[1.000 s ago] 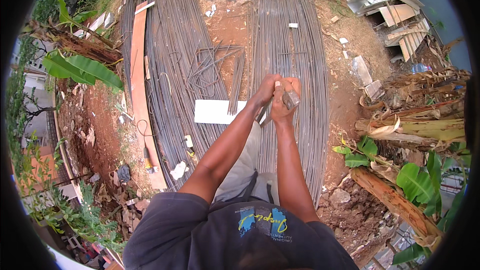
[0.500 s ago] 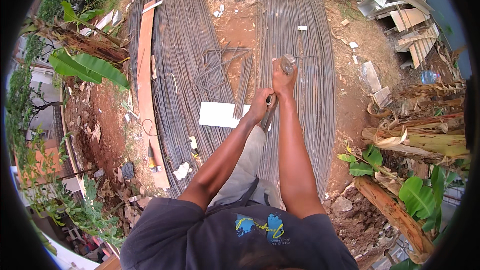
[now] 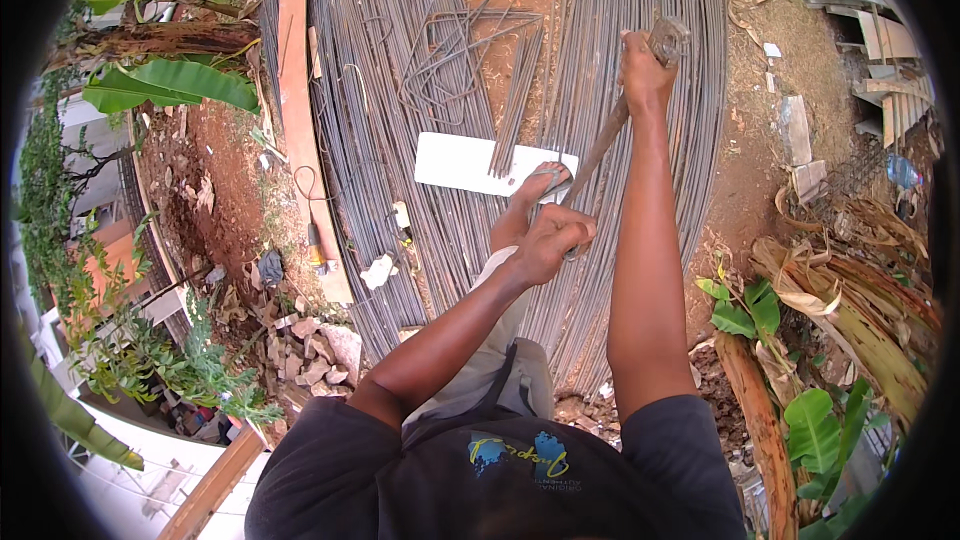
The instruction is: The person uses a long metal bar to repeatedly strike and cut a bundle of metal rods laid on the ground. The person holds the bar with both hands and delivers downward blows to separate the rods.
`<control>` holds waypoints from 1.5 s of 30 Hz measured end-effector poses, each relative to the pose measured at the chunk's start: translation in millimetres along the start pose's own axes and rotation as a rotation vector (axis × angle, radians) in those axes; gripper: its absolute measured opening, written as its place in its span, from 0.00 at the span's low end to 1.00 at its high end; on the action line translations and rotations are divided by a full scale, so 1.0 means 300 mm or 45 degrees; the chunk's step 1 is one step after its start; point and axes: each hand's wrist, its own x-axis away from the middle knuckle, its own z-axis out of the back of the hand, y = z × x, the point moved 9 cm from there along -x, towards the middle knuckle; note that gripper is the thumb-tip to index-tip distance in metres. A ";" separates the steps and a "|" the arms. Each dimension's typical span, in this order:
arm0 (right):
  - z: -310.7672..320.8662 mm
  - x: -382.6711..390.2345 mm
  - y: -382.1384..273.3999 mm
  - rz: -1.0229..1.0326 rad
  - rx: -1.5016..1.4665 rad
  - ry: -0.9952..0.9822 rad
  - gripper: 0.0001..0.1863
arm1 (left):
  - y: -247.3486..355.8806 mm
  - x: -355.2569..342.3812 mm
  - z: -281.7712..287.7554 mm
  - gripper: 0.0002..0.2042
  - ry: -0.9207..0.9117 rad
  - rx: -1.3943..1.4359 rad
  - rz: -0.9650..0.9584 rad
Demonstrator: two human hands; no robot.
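Observation:
A sledgehammer slants across the middle of the view, its blocky metal head [image 3: 670, 40] at the far upper end. My right hand [image 3: 648, 70] is closed round the handle just below the head. Nearer to me, my left hand [image 3: 555, 243] grips the lower end of the handle [image 3: 603, 143]. Beneath are long steel rebars [image 3: 640, 220], laid side by side. A white block [image 3: 450, 162] lies across them, with a bundle of short rods [image 3: 518, 100] resting over it. My foot [image 3: 542, 183] is by the block's right end.
Bent rebar pieces [image 3: 455, 50] lie beyond the block. At left, a long wooden plank [image 3: 295, 90] runs beside the bars, with an orange-and-black corded tool [image 3: 315, 248] on it. Broken stones [image 3: 312, 350] are lower left. Banana stems [image 3: 850, 310] and scrap sheets [image 3: 885, 35] line the right.
My hands have spread apart along the handle, the right one moving up and rightward with the hammer head. More of the handle shows between them. The view has shifted toward my feet.

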 end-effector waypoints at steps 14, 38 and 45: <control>1.097 1.672 -0.349 0.125 -0.182 -0.011 0.21 | -0.070 0.416 -0.239 0.21 0.272 0.084 -0.220; 1.300 2.363 0.592 -0.637 0.131 0.508 0.17 | -0.384 1.025 -1.092 0.18 -0.558 0.417 0.280; 1.252 2.270 0.729 -0.566 -0.141 0.564 0.30 | -0.335 0.901 -1.094 0.20 -0.773 0.161 0.382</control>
